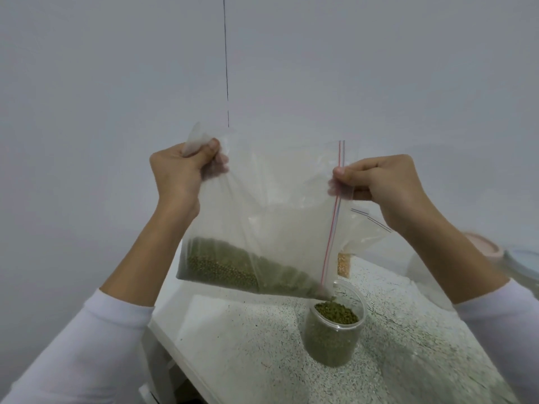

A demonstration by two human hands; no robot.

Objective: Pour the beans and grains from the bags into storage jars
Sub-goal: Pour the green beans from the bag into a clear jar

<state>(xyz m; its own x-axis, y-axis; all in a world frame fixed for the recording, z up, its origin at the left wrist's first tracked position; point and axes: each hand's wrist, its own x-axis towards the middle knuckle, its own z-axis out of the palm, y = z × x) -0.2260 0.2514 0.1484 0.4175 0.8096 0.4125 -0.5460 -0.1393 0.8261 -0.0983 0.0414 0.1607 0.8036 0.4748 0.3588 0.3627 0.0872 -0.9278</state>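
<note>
The pour of the green beans is under way and, by the levels, roughly half done. The jar stands upright on the speckled table, not far in from its left edge, lid off, already filled with beans to near the rim. A comparable quantity remains in the bag, heaped along its lowest side. The left hand grips the bag's closed bottom corner in a fist, plastic bunched between thumb and fingers. The right hand pinches the zip strip between thumb and curled fingers. The bag hangs in the air between the hands, above the table's left edge. Its long axis runs from the closed end at the left hand to the mouth on the right, tilted so that the low corner of the mouth points down into the jar opening; whether it touches the rim cannot be told. A second container of pale grain stands farther back, partly hidden by the bag. Judgement: the remaining beans may not all fit this jar, and other bags are probably left to do.
</note>
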